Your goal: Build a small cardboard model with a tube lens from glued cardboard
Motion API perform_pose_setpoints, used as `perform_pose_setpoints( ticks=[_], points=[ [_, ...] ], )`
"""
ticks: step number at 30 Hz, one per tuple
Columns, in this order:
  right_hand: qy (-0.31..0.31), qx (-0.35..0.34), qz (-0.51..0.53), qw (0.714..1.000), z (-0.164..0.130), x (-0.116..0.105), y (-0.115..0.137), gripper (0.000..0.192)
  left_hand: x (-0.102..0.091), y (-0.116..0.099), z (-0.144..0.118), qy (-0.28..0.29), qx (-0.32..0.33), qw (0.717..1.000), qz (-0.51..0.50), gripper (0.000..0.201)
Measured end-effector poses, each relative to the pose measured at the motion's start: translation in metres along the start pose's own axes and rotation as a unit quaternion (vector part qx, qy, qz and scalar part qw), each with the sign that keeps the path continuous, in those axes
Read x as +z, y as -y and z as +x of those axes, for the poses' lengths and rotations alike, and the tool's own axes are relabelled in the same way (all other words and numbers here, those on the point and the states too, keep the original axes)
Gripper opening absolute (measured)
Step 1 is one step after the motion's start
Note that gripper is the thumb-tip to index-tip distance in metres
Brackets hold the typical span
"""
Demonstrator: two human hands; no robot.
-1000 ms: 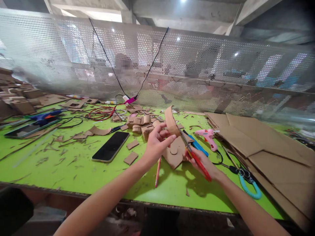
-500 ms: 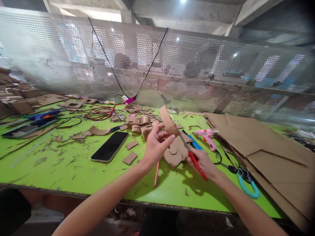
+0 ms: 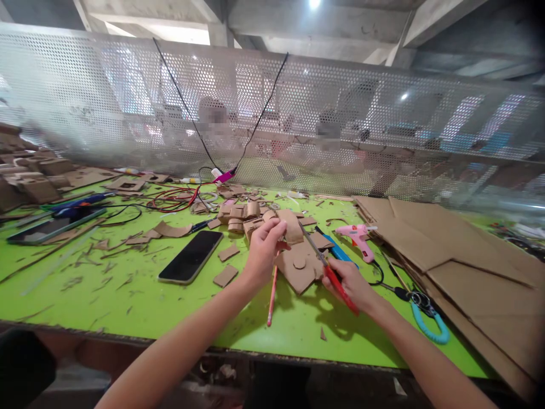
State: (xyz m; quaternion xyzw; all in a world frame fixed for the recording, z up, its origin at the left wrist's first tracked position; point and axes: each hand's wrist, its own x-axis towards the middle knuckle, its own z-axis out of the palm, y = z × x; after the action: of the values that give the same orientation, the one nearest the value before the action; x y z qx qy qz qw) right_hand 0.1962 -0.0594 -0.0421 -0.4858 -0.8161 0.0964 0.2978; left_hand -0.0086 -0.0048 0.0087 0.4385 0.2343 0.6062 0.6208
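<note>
the left hand (image 3: 263,250) is gripping a curved cardboard piece (image 3: 293,228) by its left side, with the fingers bending around. this piece is staying above the counter (image 3: 140,295), between the two hands. the right hand (image 3: 349,278) is gripping the scissors (image 3: 334,279) by the red handles, and the blades are pointing toward the right edge of the piece; i cannot tell if they are touching it. below, a flat cardboard sheet (image 3: 298,276) is lying. a pencil (image 3: 272,298) is resting near the left wrist, and a pink glue gun (image 3: 358,236) is lying beyond the right hand.
</note>
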Motion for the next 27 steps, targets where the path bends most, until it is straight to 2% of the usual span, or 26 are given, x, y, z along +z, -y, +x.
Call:
perform_pose_setpoints(
  ticks=[5,10,14,21,27],
  points=[
    [0.006,0.016,0.03,0.999,0.0,-0.001,0.004,0.028,-0.001,0.0,0.003,-0.004,-0.035,0.999,-0.024,0.031],
    [0.051,0.022,0.12,0.991,0.0,-0.006,0.012,0.023,-0.004,0.003,0.004,0.029,-0.019,0.999,0.014,0.033],
    [0.076,0.029,0.154,0.985,-0.002,-0.005,0.01,0.021,-0.004,0.001,0.001,0.044,-0.005,0.998,0.038,0.034],
    [0.043,0.013,0.095,0.994,0.0,-0.004,0.008,0.02,0.0,0.0,-0.007,0.061,0.059,0.985,0.151,0.031],
    [0.046,0.015,0.076,0.996,0.001,-0.002,0.012,0.018,0.002,0.004,-0.011,0.038,0.075,0.981,0.177,0.031]
  ],
)
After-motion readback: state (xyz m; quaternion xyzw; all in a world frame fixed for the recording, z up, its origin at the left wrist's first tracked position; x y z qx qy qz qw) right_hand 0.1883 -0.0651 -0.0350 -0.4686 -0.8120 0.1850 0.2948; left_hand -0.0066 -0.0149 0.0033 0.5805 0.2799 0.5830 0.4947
